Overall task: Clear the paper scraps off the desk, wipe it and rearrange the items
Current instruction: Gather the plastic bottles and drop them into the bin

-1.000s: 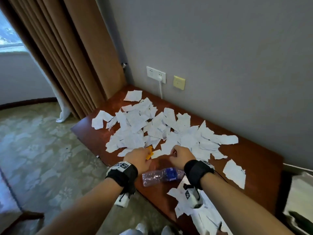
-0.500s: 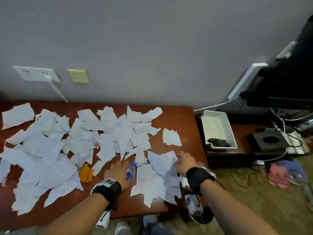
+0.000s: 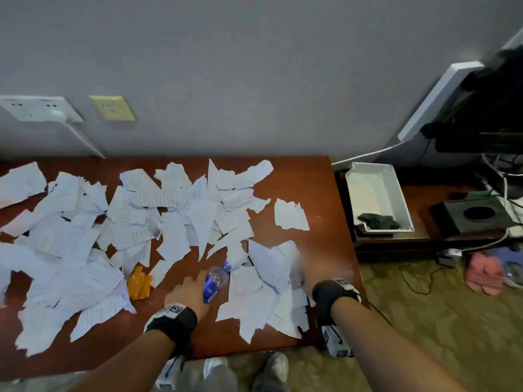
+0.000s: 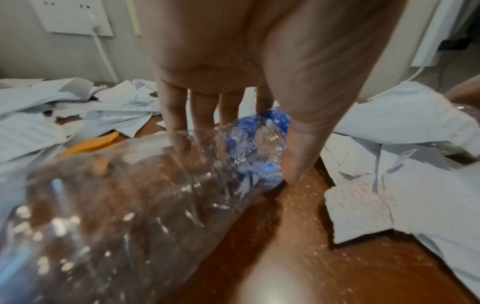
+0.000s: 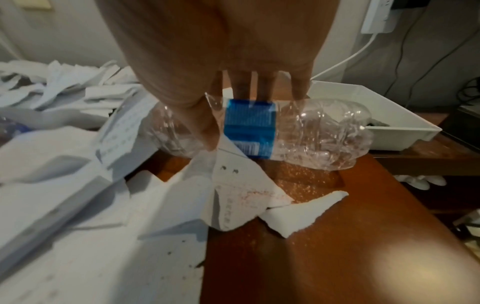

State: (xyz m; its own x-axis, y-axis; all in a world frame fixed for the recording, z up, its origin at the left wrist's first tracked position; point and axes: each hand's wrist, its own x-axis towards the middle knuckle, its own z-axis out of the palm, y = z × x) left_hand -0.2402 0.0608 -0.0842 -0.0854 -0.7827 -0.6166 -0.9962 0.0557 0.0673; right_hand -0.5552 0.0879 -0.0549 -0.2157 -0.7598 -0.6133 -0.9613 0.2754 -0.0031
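One crushed clear plastic bottle [image 4: 145, 185] fills your left hand [image 4: 246, 51], a second bottle [image 5: 306, 131] your right hand [image 5: 221, 41], likely uncovering white paper scraps [image 3: 175, 222].

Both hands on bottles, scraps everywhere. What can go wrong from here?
1. The right hand grips a crushed bottle near the desk edge. A paper scrap lies against it, so lifting may flick scraps onto the carpet.
2. Grit lies on the desk and scraps; sweeping paper may scatter it.
3. The left hand grips a second bottle, so no hand is free for scraps.
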